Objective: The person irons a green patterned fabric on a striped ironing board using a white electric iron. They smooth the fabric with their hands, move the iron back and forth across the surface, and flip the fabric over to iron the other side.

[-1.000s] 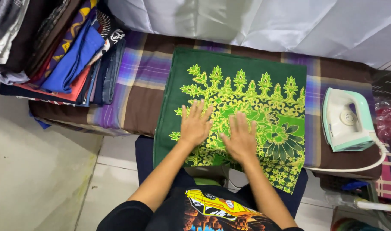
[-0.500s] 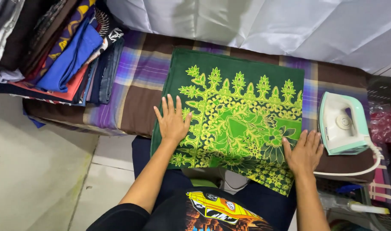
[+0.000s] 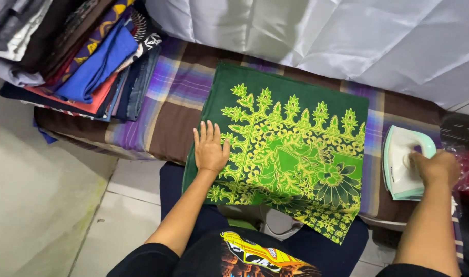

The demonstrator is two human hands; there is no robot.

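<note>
Person seen from above. Left hand and right hand bare, no gloves, rings or watch visible. Forearms bare to above the elbows. Black short-sleeved T-shirt, sleeve edges at both upper arms. Chest print: yellow cartoon car with orange and red parts. Dark navy trousers on both legs.

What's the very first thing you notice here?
The green patterned cloth jumps out, spread flat on the striped board cover with the left hand pressed on its near left edge. At the right, the right hand rests on a pale iron; a stack of folded clothes sits far left.
</note>
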